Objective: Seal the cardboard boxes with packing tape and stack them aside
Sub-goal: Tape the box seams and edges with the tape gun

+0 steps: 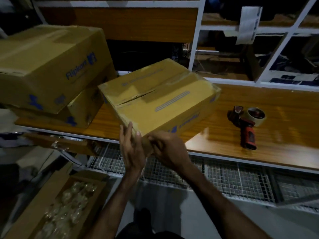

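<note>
Two hands meet at the near corner of a cardboard box [160,99] at the table's [259,107] front edge: the left hand [132,149] lies flat-fingered against its side, the right hand [168,149] curls round the corner. Its top seam looks partly gaping, so taping seems unfinished; next likely means fetching the tape dispenser [246,125] toward the right, before joining the stacked boxes [50,69] at the left end.

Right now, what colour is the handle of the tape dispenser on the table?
Red with black parts; the head view shows the tape dispenser on the table.
</note>
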